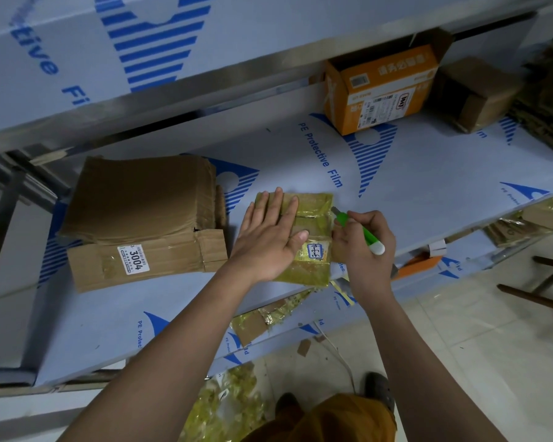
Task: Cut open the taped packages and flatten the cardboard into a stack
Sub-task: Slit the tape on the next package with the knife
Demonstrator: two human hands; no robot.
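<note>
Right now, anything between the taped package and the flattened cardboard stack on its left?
Nothing visible. The yellow-taped cardboard package sits under the flat left hand, and only bare film-covered shelf surface separates it from the brown flattened cardboard stack. The right hand grips the green utility knife on the package's far side.

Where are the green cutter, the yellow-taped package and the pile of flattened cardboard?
green cutter (366, 235): head view, on its green handle.
yellow-taped package (313, 205): head view, on its taped top.
flattened cardboard pile (141, 199): head view, on the top sheet.
</note>
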